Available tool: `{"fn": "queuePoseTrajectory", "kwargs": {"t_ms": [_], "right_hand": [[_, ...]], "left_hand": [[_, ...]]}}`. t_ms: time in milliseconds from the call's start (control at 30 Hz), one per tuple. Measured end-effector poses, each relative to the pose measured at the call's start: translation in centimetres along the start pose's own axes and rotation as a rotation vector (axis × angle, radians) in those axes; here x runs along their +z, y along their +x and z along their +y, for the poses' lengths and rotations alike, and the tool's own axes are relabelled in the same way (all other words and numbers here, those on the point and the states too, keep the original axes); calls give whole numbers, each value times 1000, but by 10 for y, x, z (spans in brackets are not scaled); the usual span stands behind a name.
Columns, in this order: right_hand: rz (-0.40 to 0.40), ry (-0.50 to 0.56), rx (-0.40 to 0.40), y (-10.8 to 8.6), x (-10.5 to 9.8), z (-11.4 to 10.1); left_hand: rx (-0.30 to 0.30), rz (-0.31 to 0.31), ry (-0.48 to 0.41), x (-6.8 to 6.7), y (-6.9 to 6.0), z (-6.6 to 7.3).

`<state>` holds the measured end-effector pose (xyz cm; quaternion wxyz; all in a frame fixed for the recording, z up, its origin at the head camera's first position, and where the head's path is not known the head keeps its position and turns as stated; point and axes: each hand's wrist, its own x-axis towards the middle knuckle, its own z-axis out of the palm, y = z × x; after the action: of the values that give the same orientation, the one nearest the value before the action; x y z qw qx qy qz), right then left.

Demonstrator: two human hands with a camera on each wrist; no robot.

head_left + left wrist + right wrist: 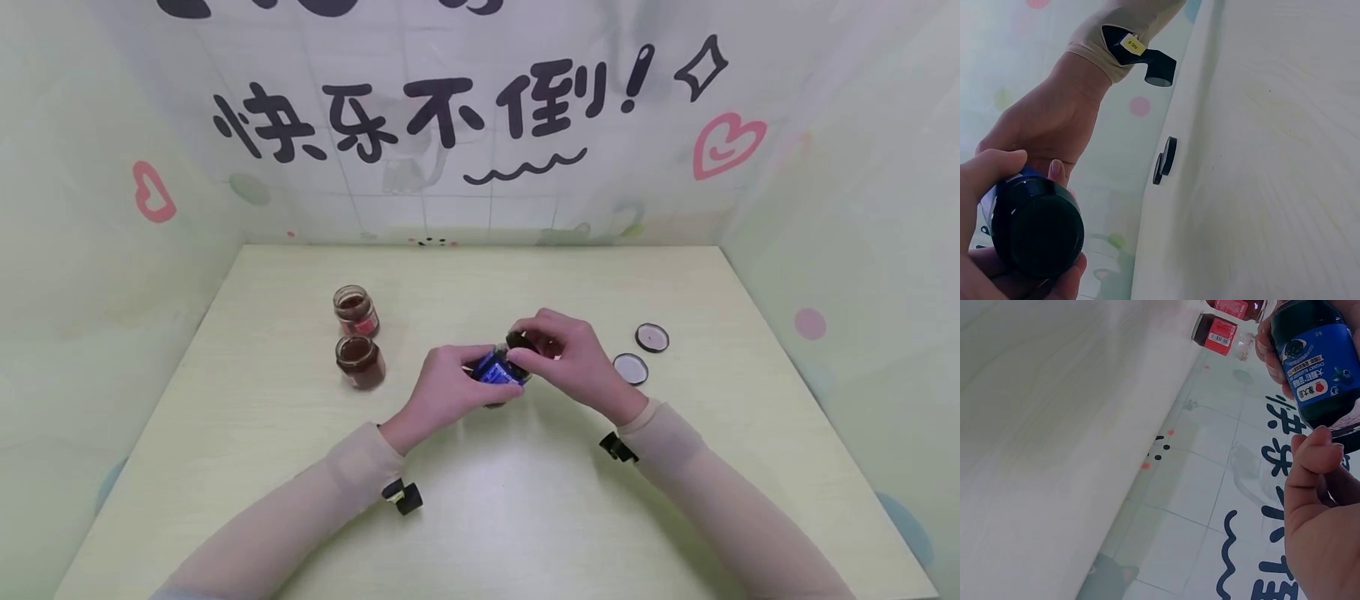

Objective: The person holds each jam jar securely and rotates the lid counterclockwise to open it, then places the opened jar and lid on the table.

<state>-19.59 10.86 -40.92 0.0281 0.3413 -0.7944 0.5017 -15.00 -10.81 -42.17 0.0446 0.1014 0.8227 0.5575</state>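
My left hand (453, 379) grips a dark glass jam jar (501, 371) with a blue label, held tilted above the table. My right hand (566, 350) pinches a dark lid (521, 342) between thumb and fingers at the jar's mouth. In the right wrist view the lid (1347, 434) stands at an angle to the jar (1319, 369), with a gap showing between them. The jar's dark base (1038, 234) faces the left wrist view, hiding the lid there.
Two lidless jars with reddish-brown contents, a far one (357, 317) and a nearer one (362, 368), stand to the left on the pale table (495, 517). To the right lie two round lids (652, 337), pale insides up. Printed curtains (465, 208) close off the back and sides.
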Motion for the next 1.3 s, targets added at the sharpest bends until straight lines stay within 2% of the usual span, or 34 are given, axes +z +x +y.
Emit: {"fn": "queuePoseTrajectory", "kwargs": {"t_ms": [100,267,567,700,967,1300], "right_hand": [[-15,-21,0,0,2,1],[-33,-68,37,1,1,-3],[-42,-85,258,0,0,-17],[-62,-93,325,0,-2,-21],[-121,-79,360,-1,-5,-26],[-132,-53,355,-2,-6,-28]], "left_hand": [[6,20,31,1,-2,-1],[51,54,72,3,-2,-3],[96,104,214,6,-4,-6],[123,116,250,6,-6,-5],[156,124,276,7,-8,-6],[205,131,335,6,-7,-9]]}}
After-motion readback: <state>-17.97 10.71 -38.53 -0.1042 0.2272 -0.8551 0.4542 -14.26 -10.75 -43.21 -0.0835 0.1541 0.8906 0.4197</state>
